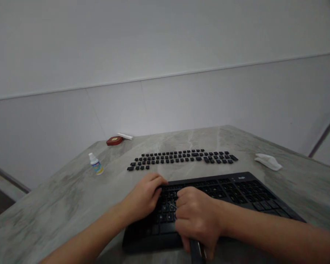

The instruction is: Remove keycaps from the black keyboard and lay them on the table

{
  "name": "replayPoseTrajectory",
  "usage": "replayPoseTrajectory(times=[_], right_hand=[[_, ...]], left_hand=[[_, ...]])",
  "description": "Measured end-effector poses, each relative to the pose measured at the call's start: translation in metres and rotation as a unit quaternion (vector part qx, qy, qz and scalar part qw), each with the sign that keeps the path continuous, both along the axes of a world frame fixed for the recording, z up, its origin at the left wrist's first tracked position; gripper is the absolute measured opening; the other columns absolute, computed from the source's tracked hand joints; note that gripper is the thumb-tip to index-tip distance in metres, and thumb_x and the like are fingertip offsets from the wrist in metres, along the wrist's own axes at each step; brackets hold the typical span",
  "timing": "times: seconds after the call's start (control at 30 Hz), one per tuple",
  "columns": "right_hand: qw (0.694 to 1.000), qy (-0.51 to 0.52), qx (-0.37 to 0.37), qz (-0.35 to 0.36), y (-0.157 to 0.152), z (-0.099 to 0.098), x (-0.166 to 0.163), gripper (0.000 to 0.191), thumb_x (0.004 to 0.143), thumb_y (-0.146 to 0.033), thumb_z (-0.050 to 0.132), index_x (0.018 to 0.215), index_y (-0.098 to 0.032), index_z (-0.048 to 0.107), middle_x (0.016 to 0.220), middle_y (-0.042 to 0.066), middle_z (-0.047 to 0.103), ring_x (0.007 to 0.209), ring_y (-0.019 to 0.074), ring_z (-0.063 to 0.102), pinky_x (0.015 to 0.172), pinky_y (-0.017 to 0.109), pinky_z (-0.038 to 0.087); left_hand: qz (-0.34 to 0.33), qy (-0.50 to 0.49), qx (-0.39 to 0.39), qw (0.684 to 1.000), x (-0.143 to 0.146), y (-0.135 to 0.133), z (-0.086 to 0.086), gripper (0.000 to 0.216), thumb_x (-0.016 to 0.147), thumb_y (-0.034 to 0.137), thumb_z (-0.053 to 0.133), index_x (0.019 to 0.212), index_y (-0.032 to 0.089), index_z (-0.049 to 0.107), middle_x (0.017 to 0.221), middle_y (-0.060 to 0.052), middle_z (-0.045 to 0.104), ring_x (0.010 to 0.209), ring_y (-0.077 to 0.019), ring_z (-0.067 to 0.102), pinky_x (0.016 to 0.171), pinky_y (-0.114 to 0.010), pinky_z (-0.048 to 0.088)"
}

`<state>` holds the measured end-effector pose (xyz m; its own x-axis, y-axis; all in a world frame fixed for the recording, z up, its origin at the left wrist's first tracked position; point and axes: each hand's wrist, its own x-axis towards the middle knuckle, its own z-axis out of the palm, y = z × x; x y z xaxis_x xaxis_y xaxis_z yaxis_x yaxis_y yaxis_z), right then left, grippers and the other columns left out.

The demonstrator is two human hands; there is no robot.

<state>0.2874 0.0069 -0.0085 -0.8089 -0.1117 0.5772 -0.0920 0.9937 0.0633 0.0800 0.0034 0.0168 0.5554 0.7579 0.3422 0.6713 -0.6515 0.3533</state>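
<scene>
I see the right hand [196, 216] clamped round a dark tool [195, 251], the keyboard [227, 189] beneath it. The left hand [147, 196] touches the keyboard's far edge; whether it grips, I can't tell. Beyond, loose keys [194, 154] lie in rows toward the table's [66, 190] far edge.

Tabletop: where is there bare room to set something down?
Bare table shows between the bottle and the left hand, beyond the keycap rows, and right of the keyboard, nearer than the white piece. Crowded: the keyboard, with that hand and the right hand over it.
</scene>
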Motion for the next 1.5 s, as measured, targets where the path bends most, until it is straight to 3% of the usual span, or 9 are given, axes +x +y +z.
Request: replayPoseTrajectory(times=[0.07, 0.2, 0.33, 0.5, 0.7, 0.97, 1.17, 1.3, 1.5], right_hand=[[0.997, 0.005, 0.065, -0.029, -0.008, -0.009, 0.003, 0.039, 0.073, -0.049, 0.058, 0.051, -0.021, 0.040, 0.041, -0.004, 0.043, 0.038, 0.0107, 0.032, 0.047, 0.031, 0.014], [0.995, -0.019, 0.071, -0.061, -0.018, -0.021, 0.001, 0.039, 0.074, -0.048, 0.061, 0.053, -0.020, 0.042, 0.044, -0.003, 0.046, 0.040, 0.0112, 0.035, 0.048, 0.032, 0.013], [0.992, -0.070, 0.081, -0.063, -0.014, -0.022, -0.007, 0.037, 0.071, -0.044, 0.066, 0.054, -0.020, 0.044, 0.044, -0.003, 0.048, 0.042, 0.0119, 0.036, 0.047, 0.032, 0.013], [0.986, -0.130, 0.057, -0.087, -0.011, -0.016, -0.014, 0.030, 0.058, -0.043, 0.071, 0.059, -0.019, 0.053, 0.052, -0.002, 0.057, 0.047, 0.0137, 0.043, 0.048, 0.033, 0.018], [0.974, -0.200, -0.002, -0.107, -0.010, -0.009, -0.014, 0.027, 0.049, -0.039, 0.069, 0.062, -0.019, 0.055, 0.058, -0.002, 0.062, 0.051, 0.0151, 0.050, 0.050, 0.034, 0.023], [0.980, -0.193, -0.014, -0.052, 0.005, -0.008, -0.014, 0.027, 0.052, -0.045, 0.064, 0.060, -0.021, 0.053, 0.053, -0.003, 0.058, 0.046, 0.0137, 0.044, 0.048, 0.033, 0.020], [0.997, -0.067, -0.029, -0.031, 0.004, -0.010, -0.013, 0.009, 0.062, -0.026, 0.060, 0.060, -0.021, 0.052, 0.052, -0.005, 0.054, 0.046, 0.0137, 0.039, 0.050, 0.033, 0.019], [0.997, -0.062, -0.039, -0.031, 0.004, -0.007, -0.012, 0.013, 0.069, -0.020, 0.056, 0.058, -0.021, 0.050, 0.050, -0.003, 0.052, 0.048, 0.0140, 0.038, 0.052, 0.033, 0.020], [0.995, -0.082, -0.050, -0.029, 0.006, -0.011, -0.012, 0.013, 0.065, -0.022, 0.057, 0.055, -0.022, 0.049, 0.048, -0.005, 0.049, 0.044, 0.0131, 0.038, 0.049, 0.032, 0.022]], left_hand=[[-0.017, -0.002, 0.005, 1.000, 0.001, -0.008, -0.007, 0.030, 0.094, 0.008, 0.041, 0.111, 0.018, 0.064, 0.114, -0.008, 0.064, 0.108, -0.0206, 0.060, 0.098, -0.036, 0.051], [-0.029, 0.005, -0.010, 1.000, -0.012, -0.008, -0.019, 0.031, 0.097, 0.010, 0.040, 0.116, 0.018, 0.064, 0.128, -0.009, 0.061, 0.116, -0.0198, 0.060, 0.105, -0.036, 0.049], [-0.052, 0.023, 0.012, 0.998, -0.023, -0.006, -0.019, 0.029, 0.098, 0.012, 0.042, 0.117, 0.018, 0.063, 0.131, -0.008, 0.060, 0.119, -0.0200, 0.059, 0.105, -0.036, 0.050], [-0.126, 0.034, 0.082, 0.988, -0.028, -0.006, -0.012, 0.026, 0.097, 0.010, 0.043, 0.108, 0.015, 0.065, 0.115, -0.011, 0.067, 0.107, -0.0222, 0.062, 0.096, -0.038, 0.053], [-0.227, 0.022, 0.084, 0.970, -0.027, -0.011, -0.008, 0.018, 0.092, 0.009, 0.049, 0.098, 0.014, 0.065, 0.091, -0.009, 0.066, 0.086, -0.0201, 0.061, 0.082, -0.036, 0.051], [-0.229, -0.003, 0.085, 0.970, -0.027, -0.008, -0.013, 0.017, 0.096, 0.011, 0.048, 0.092, 0.013, 0.064, 0.087, -0.008, 0.065, 0.080, -0.0183, 0.058, 0.076, -0.034, 0.050], [-0.229, -0.020, 0.073, 0.970, -0.028, -0.008, -0.014, 0.020, 0.097, 0.011, 0.046, 0.089, 0.014, 0.064, 0.085, -0.008, 0.065, 0.079, -0.0179, 0.058, 0.074, -0.032, 0.050], [-0.230, -0.022, 0.067, 0.971, -0.029, -0.008, -0.014, 0.018, 0.096, 0.011, 0.049, 0.088, 0.013, 0.065, 0.085, -0.008, 0.065, 0.079, -0.0176, 0.058, 0.073, -0.031, 0.049], [-0.204, -0.029, 0.050, 0.977, -0.027, -0.010, -0.013, 0.020, 0.098, 0.014, 0.050, 0.083, 0.013, 0.064, 0.085, -0.007, 0.064, 0.080, -0.0167, 0.057, 0.071, -0.028, 0.048]])
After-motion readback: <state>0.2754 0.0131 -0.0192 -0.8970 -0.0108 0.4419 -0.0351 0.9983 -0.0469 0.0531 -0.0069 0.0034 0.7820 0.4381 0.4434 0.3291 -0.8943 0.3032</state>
